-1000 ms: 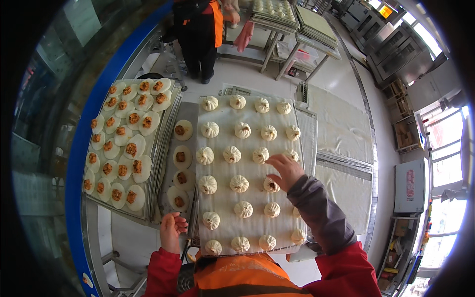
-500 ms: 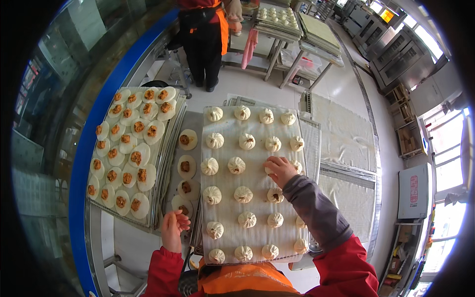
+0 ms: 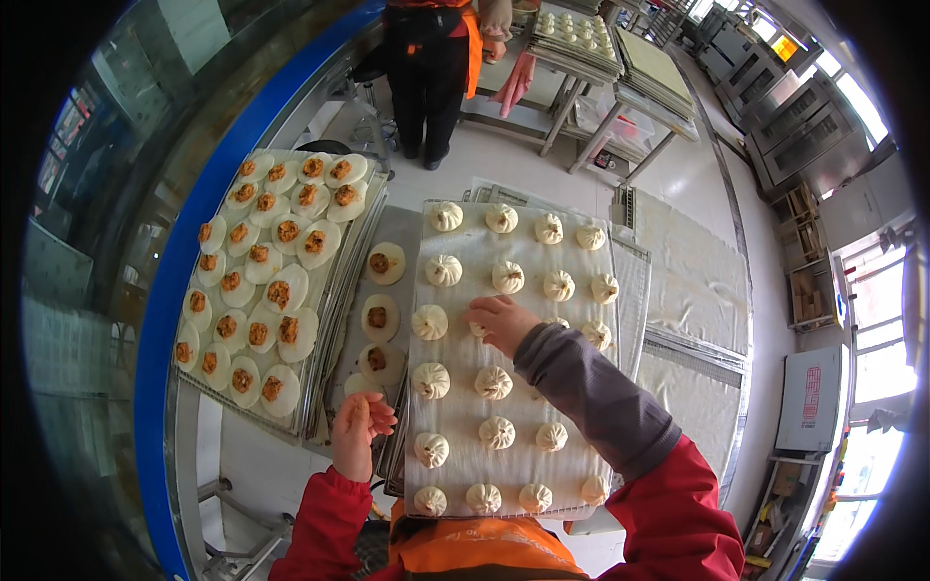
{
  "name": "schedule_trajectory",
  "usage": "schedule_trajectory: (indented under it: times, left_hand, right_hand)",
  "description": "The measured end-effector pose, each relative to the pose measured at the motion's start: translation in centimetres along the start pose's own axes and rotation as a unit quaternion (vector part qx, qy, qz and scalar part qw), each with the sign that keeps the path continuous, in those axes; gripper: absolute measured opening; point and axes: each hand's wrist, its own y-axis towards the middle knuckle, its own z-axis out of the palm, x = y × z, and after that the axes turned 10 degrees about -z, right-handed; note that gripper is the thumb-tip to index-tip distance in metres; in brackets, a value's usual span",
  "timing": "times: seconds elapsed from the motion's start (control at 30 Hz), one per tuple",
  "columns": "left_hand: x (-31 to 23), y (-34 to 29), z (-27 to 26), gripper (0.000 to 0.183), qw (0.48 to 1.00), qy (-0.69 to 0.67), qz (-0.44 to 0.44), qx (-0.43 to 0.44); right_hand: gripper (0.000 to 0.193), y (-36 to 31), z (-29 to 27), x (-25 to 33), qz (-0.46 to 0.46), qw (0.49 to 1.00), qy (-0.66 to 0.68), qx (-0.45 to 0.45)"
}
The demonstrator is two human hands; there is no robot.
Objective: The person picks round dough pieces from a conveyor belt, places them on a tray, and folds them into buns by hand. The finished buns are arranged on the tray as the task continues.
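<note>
Rows of pleated steamed buns (image 3: 497, 432) stand on a cloth-lined tray (image 3: 460, 407) in front of me. My right hand (image 3: 504, 325) reaches over the tray, its fingers bent down around a bun (image 3: 478, 330) in the third row from the far end. My fingers hide most of that bun, and my sleeve covers part of the tray behind it. Beside the tray's left edge, my left hand (image 3: 360, 434) hovers with loosely curled, slightly parted fingers and nothing in them. Just beyond it lie flat dough rounds (image 3: 379, 318) topped with brown filling, on a lower surface.
On the left, a stacked tray (image 3: 325, 373) carries several filled dough rounds (image 3: 259, 334), beside a blue-edged counter (image 3: 218, 179). Cloth-covered racks (image 3: 688, 276) lie to the right. A co-worker (image 3: 426, 87) stands at the far side near a trolley of buns (image 3: 576, 48). Ovens (image 3: 814, 126) line the right.
My right hand has moved left across the row, from one bun to its neighbour. My left hand stays beside the tray. The whole view has shifted slightly.
</note>
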Motion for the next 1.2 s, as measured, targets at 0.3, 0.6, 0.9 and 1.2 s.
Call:
schedule_trajectory:
  times: [0.3, 0.6, 0.9, 1.2]
  left_hand:
    - [0.8, -0.5, -1.3, 0.025, 0.999, -0.001, -0.013, -0.031]
    - [1.1, -1.5, -2.3, 0.026, 0.999, -0.013, -0.015, -0.041]
    - [1.3, -0.7, -3.0, 0.026, 0.999, -0.031, -0.010, -0.041]
    - [1.3, 2.0, -2.8, 0.023, 0.999, -0.028, -0.014, -0.002]
  right_hand:
    - [0.050, -1.1, -1.3, 1.4, 0.033, 0.999, 0.004, -0.022]
    - [0.067, -0.3, -6.0, -1.6, 0.113, 0.987, -0.098, -0.053]
    - [0.053, 2.3, -4.9, -6.8, 0.273, 0.947, 0.139, -0.095]
    - [0.067, 5.7, -6.3, -3.7, 0.218, 0.970, -0.088, 0.070]
